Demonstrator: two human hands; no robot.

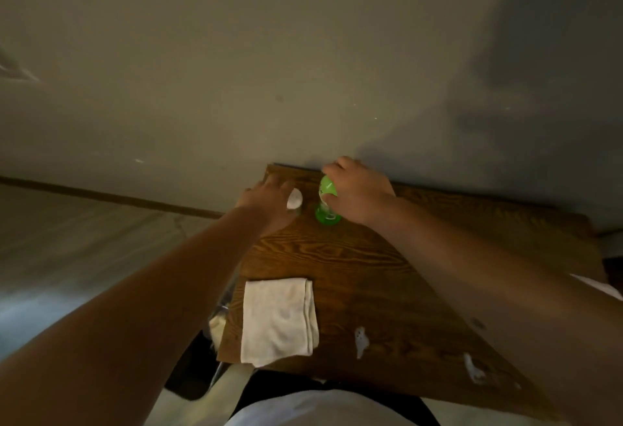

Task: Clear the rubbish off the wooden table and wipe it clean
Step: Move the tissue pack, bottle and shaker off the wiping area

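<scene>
A wooden table [354,257] stands against the wall. At its far edge my right hand [357,189] grips a small green bottle [326,204] from above. My left hand [269,198] reaches beside it at the far left corner, fingers around a small white crumpled scrap [294,198]. A folded white cloth [278,319] lies at the table's near left corner, untouched. Two torn white paper scraps, one [360,341] near the front and another [473,370] to its right, lie on the wood.
The grey wall [303,71] rises directly behind the table. A pale floor [84,240] spreads to the left. A dark bag or bin with pale rubbish [215,327] hangs below the table's left edge. A white sheet corner [600,285] shows at the right.
</scene>
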